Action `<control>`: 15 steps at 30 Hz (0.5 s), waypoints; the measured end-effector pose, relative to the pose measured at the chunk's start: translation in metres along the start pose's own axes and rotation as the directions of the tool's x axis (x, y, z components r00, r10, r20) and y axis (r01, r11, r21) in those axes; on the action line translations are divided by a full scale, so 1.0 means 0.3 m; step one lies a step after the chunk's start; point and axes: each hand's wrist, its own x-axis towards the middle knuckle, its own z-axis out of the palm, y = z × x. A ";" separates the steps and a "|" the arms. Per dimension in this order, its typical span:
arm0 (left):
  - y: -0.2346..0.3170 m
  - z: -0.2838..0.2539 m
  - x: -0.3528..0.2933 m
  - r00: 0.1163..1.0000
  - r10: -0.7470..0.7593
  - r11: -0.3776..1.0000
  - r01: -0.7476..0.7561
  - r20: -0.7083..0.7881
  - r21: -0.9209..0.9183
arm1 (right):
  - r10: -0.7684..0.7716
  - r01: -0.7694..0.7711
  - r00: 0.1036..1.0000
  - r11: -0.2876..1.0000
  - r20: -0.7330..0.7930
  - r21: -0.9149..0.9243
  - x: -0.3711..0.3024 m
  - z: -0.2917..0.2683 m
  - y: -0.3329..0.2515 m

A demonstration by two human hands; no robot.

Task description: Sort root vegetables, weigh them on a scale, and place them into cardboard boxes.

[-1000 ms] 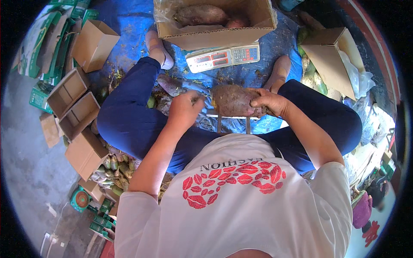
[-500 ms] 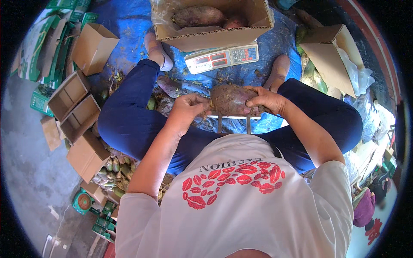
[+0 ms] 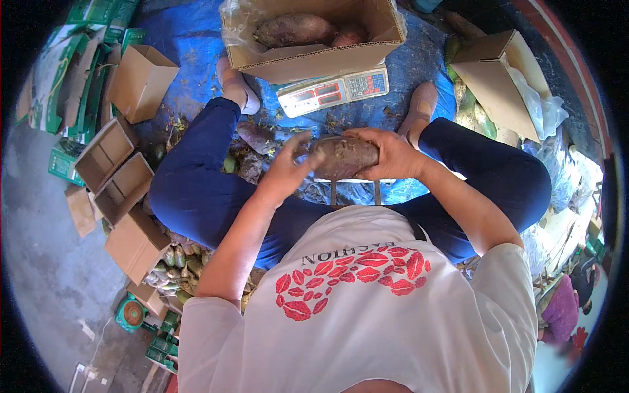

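A large, soil-caked purple root vegetable (image 3: 352, 157) lies sideways between my hands, above my lap. My right hand (image 3: 392, 154) is closed round its right end, thumb on the near side and fingers over the top. At the other end, my left hand (image 3: 288, 169) is blurred by motion, its fingers curved and apart with a gap between them; whether they touch the root cannot be made out. Beyond the root, a cardboard box (image 3: 314, 67) lined with clear plastic holds similar big roots (image 3: 295, 30). It rests on a white digital scale (image 3: 333, 92).
Blue sheeting (image 3: 190, 39) with soil and leaf scraps covers the ground. Another purple root (image 3: 255, 136) lies by my left shin. Cardboard boxes (image 3: 141, 82) and a heap of green-and-white roots (image 3: 180, 259) are on the left. An open carton (image 3: 495, 82) stands at right.
The root has turned and shifted slightly left in my right hand, which has wrapped further round it. My left hand has gone from a pinch at its end to looser, blurred fingers.
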 end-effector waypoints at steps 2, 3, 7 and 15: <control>0.028 0.027 -0.012 0.977 0.107 0.991 -0.119 0.183 0.054 | -0.083 0.078 0.996 0.986 -0.024 -0.146 0.003 0.015 -0.029; 0.032 0.048 -0.019 0.974 0.089 0.994 -0.074 0.207 -0.078 | -0.068 0.065 0.998 0.982 -0.011 -0.180 0.000 0.025 -0.038; 0.029 0.057 -0.006 0.971 0.119 0.993 -0.117 0.206 -0.023 | -0.022 0.026 1.000 0.956 0.017 -0.291 -0.001 0.037 -0.054; -0.026 0.076 0.001 0.991 -0.128 0.977 0.117 -0.049 -0.177 | -0.057 0.049 0.998 0.934 -0.011 -0.355 -0.015 0.079 -0.038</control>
